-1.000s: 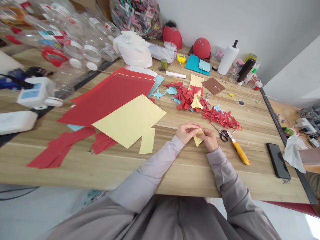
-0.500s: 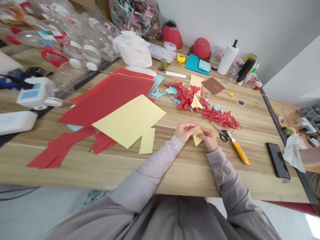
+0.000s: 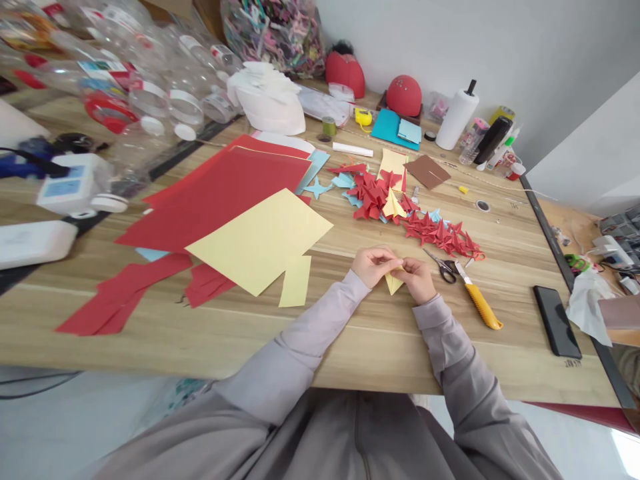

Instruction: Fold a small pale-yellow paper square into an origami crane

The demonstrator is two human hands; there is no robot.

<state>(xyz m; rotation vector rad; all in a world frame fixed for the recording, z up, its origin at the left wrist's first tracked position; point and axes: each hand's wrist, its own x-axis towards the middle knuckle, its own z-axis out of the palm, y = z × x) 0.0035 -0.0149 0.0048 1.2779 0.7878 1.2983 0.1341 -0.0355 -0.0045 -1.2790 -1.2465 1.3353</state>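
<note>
A small folded piece of yellow paper point(image 3: 393, 284) is pinched between my two hands, its pointed lower end showing below the fingers. My left hand point(image 3: 374, 265) grips its upper left edge with thumb and forefinger. My right hand point(image 3: 418, 277) pinches it from the right, the fingertips of both hands nearly meeting. The upper part of the paper is hidden by the fingers. Just right of my right hand lie black scissors point(image 3: 447, 269) and a yellow utility knife point(image 3: 481, 301). Beyond the hands is a heap of folded red paper stars point(image 3: 373, 197), with a yellow folded piece point(image 3: 393, 205) on top.
Left of my hands lie a large yellow sheet point(image 3: 257, 243), a yellow strip point(image 3: 296, 283), red sheets point(image 3: 215, 193) and red strips point(image 3: 117, 297). A phone point(image 3: 556, 321) is at the right edge. Plastic bottles point(image 3: 185, 100) crowd the back left; a white paper roll point(image 3: 457, 120) stands behind.
The fingertips of my hands have drawn closer over the top of the yellow paper. Less of it shows now, mainly its lower point.
</note>
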